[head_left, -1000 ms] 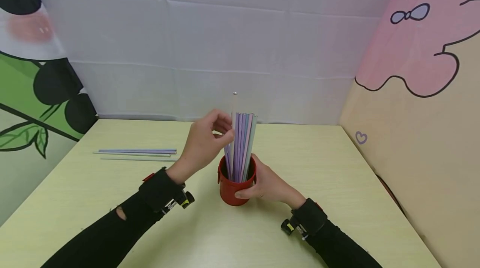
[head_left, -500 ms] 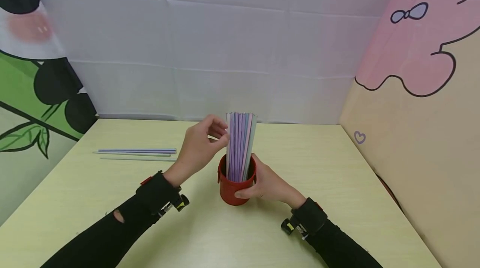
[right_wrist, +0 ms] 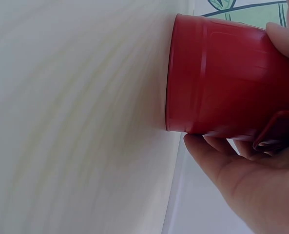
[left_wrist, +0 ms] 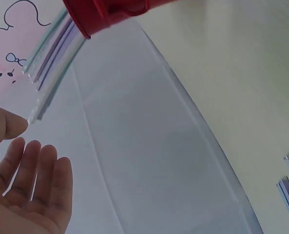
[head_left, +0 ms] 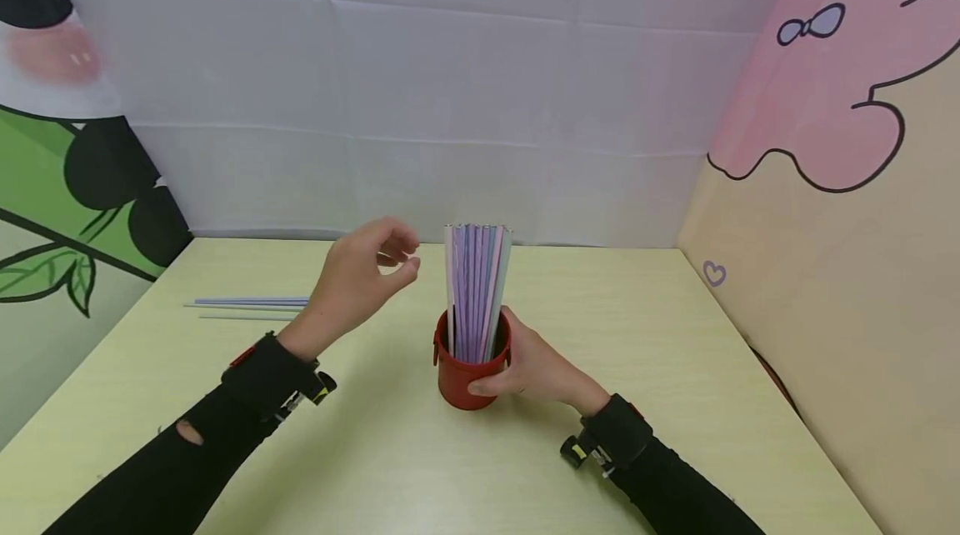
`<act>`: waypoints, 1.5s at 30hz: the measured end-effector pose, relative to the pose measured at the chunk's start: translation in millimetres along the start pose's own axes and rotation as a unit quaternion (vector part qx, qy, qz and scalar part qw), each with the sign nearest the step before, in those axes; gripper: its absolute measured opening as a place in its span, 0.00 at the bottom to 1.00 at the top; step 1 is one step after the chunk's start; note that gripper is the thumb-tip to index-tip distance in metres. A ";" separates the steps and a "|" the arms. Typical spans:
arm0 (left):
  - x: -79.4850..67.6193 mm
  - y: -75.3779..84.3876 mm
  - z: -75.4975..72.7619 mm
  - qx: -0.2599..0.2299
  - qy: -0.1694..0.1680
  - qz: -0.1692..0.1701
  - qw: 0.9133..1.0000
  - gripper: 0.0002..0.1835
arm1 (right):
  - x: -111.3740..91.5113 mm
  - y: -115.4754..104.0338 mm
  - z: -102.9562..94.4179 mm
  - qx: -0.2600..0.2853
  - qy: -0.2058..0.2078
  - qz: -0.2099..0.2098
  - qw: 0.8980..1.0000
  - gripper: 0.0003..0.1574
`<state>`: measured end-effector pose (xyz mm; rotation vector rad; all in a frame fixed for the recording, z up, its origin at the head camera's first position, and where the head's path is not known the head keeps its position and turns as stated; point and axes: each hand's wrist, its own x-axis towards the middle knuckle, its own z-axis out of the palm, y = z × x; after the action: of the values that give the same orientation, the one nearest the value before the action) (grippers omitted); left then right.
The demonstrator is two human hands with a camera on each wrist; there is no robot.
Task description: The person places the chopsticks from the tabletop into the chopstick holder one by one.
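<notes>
A small red bucket (head_left: 471, 385) stands upright on the table, holding a bundle of thin pastel straws (head_left: 476, 293) in purple, pink, blue and pale green. My right hand (head_left: 536, 364) grips the bucket's side, thumb in front; in the right wrist view, its fingers (right_wrist: 207, 158) curve under the red wall. Left of the straws, my left hand (head_left: 367, 277) is in the air with loosely bent fingers and nothing in them. The left wrist view has its thumb and fingers (left_wrist: 39, 175) apart, just short of the straw ends.
Several loose straws (head_left: 247, 302) lie side by side on the pale wooden table (head_left: 420, 468) at the left, partly covered by my left hand. A white cloth backdrop (head_left: 450, 85) rises behind the table's far edge. A wall with a pink bear (head_left: 817, 102) borders the right side.
My left hand lowered a pale straw into the bucket among the others, let go of it, and moved away to the left. The right hand stays on the bucket.
</notes>
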<state>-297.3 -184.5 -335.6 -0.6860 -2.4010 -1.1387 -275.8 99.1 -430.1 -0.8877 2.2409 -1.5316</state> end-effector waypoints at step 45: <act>-75.7 -150.7 -74.1 0.242 -0.257 -0.072 0.933 0.17 | -4.6 -6.6 -1.8 -0.005 -0.002 0.011 1.000 0.61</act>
<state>-313.8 -345.8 -423.0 -0.7063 -3.0490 -0.3895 -271.2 101.7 -423.9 -0.8645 2.2490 -1.5095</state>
